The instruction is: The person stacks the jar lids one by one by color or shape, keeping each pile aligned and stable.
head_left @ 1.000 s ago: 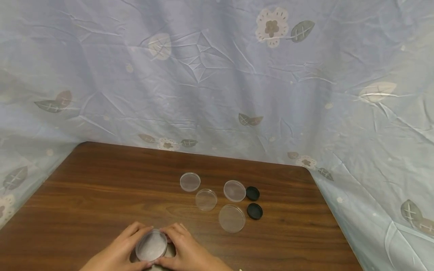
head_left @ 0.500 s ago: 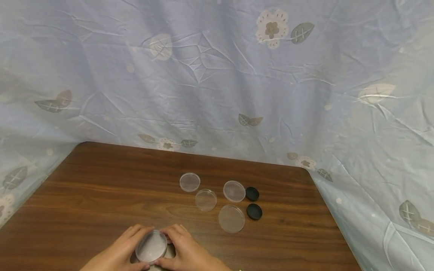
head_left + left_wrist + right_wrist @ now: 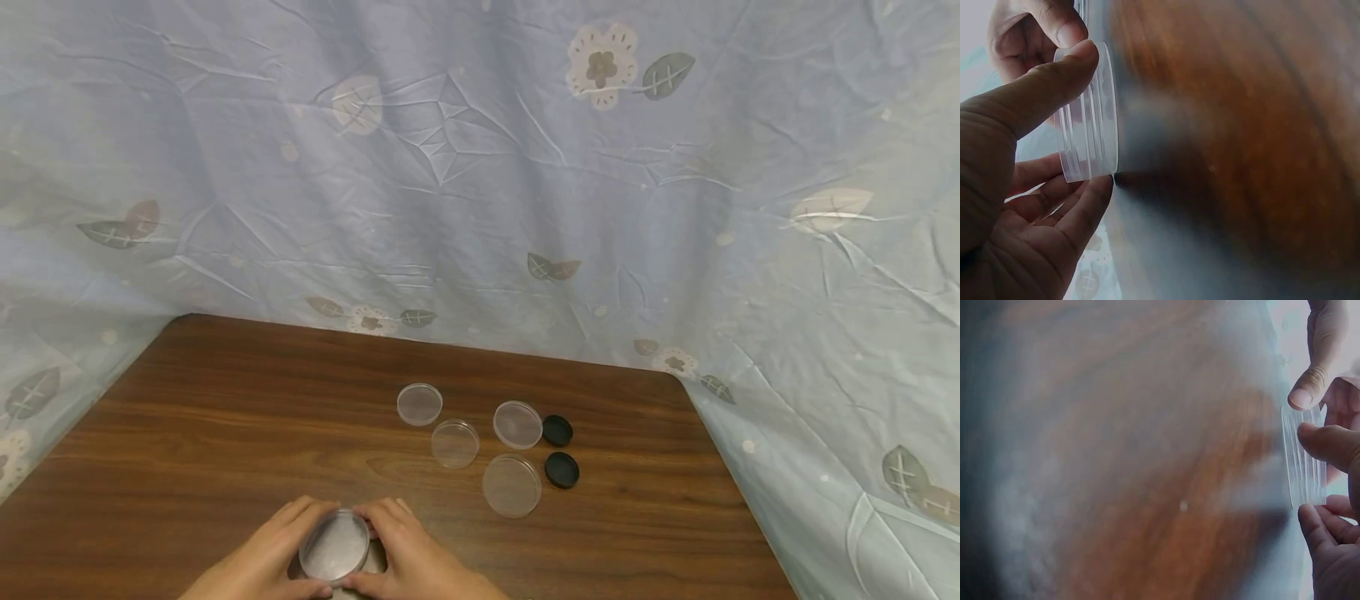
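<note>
Both hands hold a clear round plastic dish (image 3: pixel 336 547) at the near edge of the table. Its side shows several ridges in the left wrist view, like stacked petri dishes, though I cannot tell how many pieces it is. My left hand (image 3: pixel 258 554) grips its left side between thumb and fingers. On the opposite side my right hand (image 3: pixel 416 554) pinches it the same way. In the right wrist view the dish (image 3: pixel 1304 459) stands between both thumbs and the fingertips below. Something pale beneath it is mostly hidden.
Clear round dishes (image 3: pixel 512 486) lie flat on the brown wooden table (image 3: pixel 187 433), right of and beyond the hands. Two small black round caps (image 3: pixel 562 470) lie at their right. A patterned pale-blue cloth (image 3: pixel 465 167) hangs round the table's back and sides.
Almost nothing differs. Both hands keep the same grip on the dish, and the view has shifted very slightly.
</note>
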{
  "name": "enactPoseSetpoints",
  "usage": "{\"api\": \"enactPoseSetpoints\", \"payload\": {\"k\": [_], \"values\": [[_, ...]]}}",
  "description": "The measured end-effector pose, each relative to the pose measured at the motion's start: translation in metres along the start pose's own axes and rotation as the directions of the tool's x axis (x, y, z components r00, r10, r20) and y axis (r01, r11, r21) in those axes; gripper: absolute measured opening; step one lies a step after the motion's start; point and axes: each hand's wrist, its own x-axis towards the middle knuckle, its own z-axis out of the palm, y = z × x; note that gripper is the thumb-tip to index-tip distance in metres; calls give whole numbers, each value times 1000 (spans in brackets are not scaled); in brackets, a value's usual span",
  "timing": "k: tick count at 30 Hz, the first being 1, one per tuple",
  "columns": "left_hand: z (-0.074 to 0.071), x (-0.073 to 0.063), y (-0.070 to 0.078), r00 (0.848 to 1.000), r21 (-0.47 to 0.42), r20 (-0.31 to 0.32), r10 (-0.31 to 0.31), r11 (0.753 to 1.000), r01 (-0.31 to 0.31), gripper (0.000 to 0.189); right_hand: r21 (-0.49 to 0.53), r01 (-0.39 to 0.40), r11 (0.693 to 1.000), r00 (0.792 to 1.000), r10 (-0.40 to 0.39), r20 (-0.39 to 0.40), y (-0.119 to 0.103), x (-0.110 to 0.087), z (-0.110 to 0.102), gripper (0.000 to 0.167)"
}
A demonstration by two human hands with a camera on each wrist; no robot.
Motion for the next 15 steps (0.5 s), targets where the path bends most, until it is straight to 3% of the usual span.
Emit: {"api": "enactPoseSetpoints", "payload": {"k": [6,15], "values": [[2,0,0,1000,-1,16,-16,1000,16,85,9,13,1000,1000,-13,-17,1,-1,1,61],[4,-1,0,1000,17,-2,16,1000,-16,84,32,-2,999,1000,3,-10,1,-2,-1,60]]}}
